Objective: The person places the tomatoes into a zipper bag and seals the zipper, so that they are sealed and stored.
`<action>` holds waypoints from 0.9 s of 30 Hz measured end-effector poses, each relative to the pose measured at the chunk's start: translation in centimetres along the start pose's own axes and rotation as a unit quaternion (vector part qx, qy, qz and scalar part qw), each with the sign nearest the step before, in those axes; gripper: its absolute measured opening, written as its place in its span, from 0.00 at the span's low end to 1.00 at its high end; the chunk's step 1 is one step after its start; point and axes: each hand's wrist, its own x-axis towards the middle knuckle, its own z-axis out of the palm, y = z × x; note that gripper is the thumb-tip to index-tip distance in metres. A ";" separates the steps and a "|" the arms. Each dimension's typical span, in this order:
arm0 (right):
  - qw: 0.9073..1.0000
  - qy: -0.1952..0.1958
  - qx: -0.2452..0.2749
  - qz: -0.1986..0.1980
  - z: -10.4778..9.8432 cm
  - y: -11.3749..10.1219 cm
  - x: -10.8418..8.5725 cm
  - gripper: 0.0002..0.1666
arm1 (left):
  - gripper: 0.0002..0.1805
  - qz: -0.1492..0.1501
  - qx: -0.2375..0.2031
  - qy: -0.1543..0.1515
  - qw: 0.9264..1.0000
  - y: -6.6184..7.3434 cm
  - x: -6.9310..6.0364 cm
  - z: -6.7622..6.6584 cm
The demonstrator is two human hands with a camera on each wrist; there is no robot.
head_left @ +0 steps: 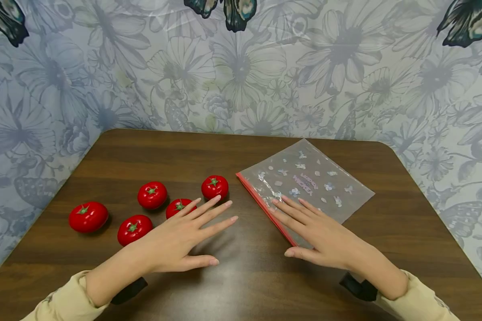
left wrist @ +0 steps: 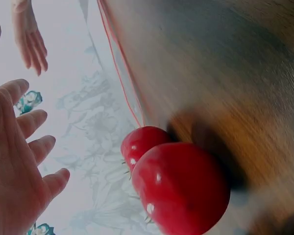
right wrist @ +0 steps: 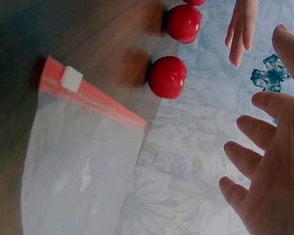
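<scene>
Several red tomatoes with green stems lie on the left half of the table, among them a far-left one [head_left: 88, 217] and one near the middle [head_left: 214, 187]. My left hand [head_left: 176, 243] hovers palm down with fingers spread, partly covering two tomatoes; the left wrist view shows a large tomato [left wrist: 181, 188] below it. To the right lies a clear patterned zip bag [head_left: 317, 178] with a red edge; the right wrist view shows its white slider [right wrist: 71, 79]. Over the bag's near corner my right hand [head_left: 329, 240] is held flat, fingers spread, gripping nothing.
The brown wooden table [head_left: 249, 285] has rounded far corners. Behind it hangs a floral covering [head_left: 241, 76] with dark teal butterfly shapes along the top. A dark band sits at each wrist below the cream sleeves.
</scene>
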 end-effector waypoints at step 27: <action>0.997 0.006 0.044 0.060 3.1 5.0 0.2 0.43 | 0.40 0.004 -0.018 -0.031 0.999 -0.1 5.0 4.2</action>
